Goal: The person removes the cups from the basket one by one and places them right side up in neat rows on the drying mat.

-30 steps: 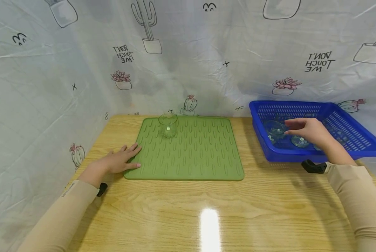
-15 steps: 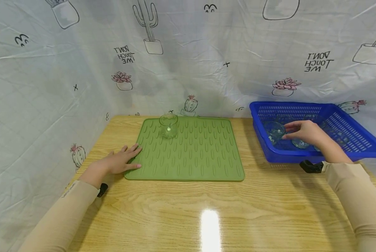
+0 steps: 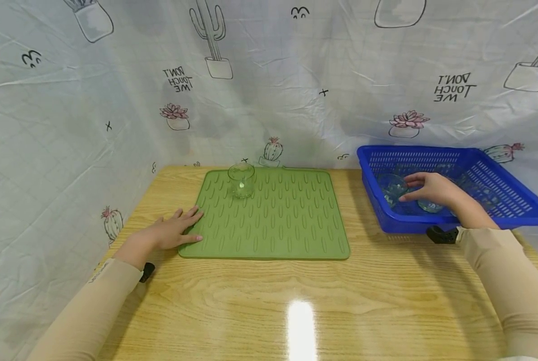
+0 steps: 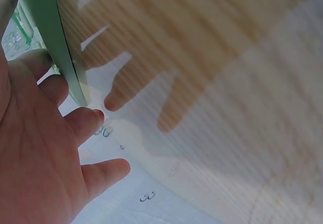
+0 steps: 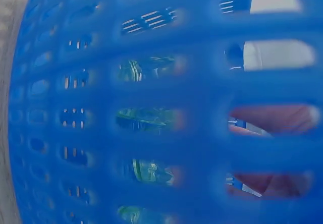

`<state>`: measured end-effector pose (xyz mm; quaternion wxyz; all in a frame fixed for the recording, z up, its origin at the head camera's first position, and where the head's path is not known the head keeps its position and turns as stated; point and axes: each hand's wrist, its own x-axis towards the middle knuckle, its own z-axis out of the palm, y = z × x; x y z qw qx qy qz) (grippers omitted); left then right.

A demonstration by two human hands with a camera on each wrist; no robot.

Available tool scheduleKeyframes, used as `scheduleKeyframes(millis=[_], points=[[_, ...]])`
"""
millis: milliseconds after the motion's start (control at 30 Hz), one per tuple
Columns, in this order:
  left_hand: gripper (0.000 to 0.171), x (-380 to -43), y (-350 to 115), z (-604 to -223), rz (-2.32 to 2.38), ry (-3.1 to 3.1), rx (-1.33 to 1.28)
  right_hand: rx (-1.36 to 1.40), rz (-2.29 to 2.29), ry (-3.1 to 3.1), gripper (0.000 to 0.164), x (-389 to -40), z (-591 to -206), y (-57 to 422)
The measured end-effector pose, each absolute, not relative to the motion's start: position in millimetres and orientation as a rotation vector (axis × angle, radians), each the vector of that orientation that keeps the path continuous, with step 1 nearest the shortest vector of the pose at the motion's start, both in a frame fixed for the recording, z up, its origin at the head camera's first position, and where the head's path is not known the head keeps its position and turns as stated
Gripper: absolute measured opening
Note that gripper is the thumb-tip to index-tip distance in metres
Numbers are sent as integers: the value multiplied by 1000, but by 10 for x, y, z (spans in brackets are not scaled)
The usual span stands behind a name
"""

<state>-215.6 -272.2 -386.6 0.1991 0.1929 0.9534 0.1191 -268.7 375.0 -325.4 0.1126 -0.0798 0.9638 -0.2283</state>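
Note:
My left hand (image 3: 167, 233) lies with spread fingers over the left edge of the green ribbed mat (image 3: 269, 240). In the left wrist view, the left hand (image 4: 45, 133) has its fingertips beside the mat's edge (image 4: 58, 37). A clear drinking glass (image 3: 241, 183) stands upright near the mat's back left. Inside the blue basket (image 3: 431, 223), my right hand (image 3: 437, 190) has thumb and fingers at the right side of another clear glass (image 3: 389, 190); I cannot tell whether they grip it. The basket wall (image 5: 202, 148) mostly hides that hand in the right wrist view.
More clear glasses, one of them a glass (image 3: 428, 204) beneath the right hand, are in the basket. The wooden table (image 3: 250, 306) extends in front of the mat. A white printed sheet (image 3: 296, 110) hangs behind and along the left side.
My right hand has lowered and shifted left, its thumb and fingers coming to the glass at the basket's left. The left hand and the glass on the mat stay put.

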Motion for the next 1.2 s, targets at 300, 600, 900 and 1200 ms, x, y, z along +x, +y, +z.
scheduleKeyframes(millis=[300, 600, 900, 1200], points=[[88, -2148, -2710, -3863, 325, 2666, 535, -330, -880, 2638, 98, -2719, -3356, 3697], [87, -2122, -2693, -3828, 323, 2671, 543, -323, -889, 2667, 103, -2779, -3437, 3643], [88, -2126, -2708, -3851, 337, 2664, 535, -347, -1010, 2588, 98, -2832, -3460, 3609], [88, -2138, -2699, -3867, 336, 2661, 541, -372, -1036, 2581, 88, -2829, -3495, 3626]])
